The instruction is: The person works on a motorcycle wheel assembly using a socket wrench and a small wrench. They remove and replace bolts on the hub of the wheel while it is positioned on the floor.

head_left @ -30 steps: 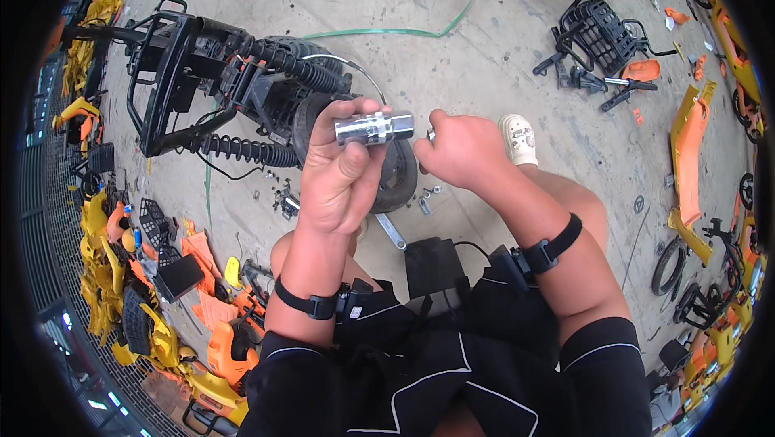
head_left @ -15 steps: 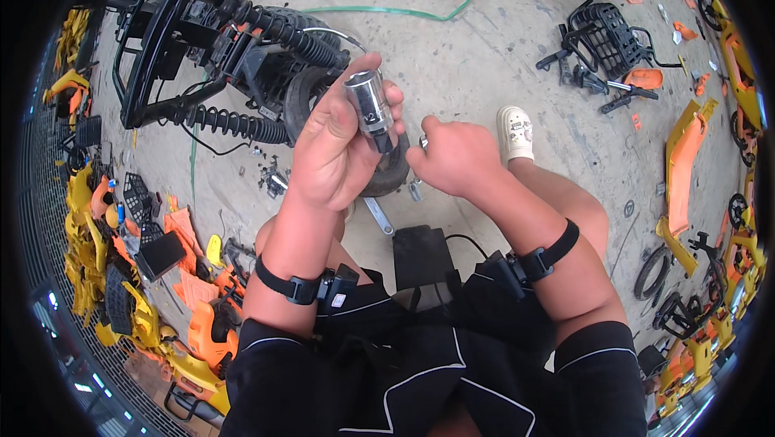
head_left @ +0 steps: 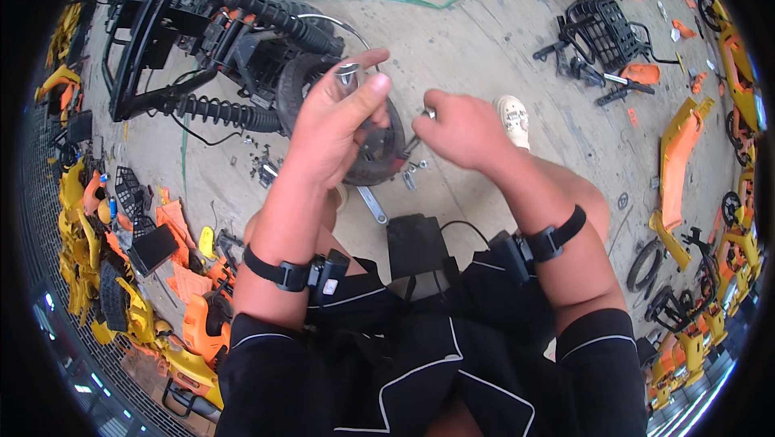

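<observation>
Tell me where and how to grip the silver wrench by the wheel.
Pinch the wrench by the middle of its shaft, probably best from above, on the side away from the wheel. It lies flat on the floor, long and slim, its far end close to the wheel, so that side looks tighter.

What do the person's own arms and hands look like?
The left hand and right hand are bare, without gloves. Each forearm wears a black buckled strap carrying a small black box; the left box has a pale label. Both sleeves are short and black with thin white trim.
</observation>
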A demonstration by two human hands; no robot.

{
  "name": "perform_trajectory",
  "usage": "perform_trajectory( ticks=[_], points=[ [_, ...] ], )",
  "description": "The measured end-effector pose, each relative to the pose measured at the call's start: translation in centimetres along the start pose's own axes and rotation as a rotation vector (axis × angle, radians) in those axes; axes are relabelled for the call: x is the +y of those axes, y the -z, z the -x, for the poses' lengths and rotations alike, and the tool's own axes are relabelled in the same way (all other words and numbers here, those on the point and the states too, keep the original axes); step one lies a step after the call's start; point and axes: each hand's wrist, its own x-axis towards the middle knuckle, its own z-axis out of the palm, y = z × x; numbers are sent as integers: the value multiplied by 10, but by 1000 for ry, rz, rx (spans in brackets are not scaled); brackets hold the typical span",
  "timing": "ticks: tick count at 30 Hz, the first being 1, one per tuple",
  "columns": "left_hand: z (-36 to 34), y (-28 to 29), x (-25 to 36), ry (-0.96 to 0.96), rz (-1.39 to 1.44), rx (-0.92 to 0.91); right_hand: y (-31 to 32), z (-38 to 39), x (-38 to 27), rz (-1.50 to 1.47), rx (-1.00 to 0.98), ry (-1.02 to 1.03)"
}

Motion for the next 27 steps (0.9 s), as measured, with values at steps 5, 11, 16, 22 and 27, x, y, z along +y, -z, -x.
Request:
perform_trajectory(
  ticks=[5,11,16,22,27],
  points=[
    [-6,0,-20,38,-323,134,7,-13,26,-574,-80,60],
    [0,9,-29,265,-181,-95,11,-13,11,-744,-113,172],
    [-5,19,-33,379,-113,-124,-1,-10,-2,-846,-123,50],
    [-4,18,-32,286,-143,-80,-7,-13,-8,-837,-35,87],
    [-3,10,-31,257,-159,55,-25,-25,10,-688,116,230]
  ],
)
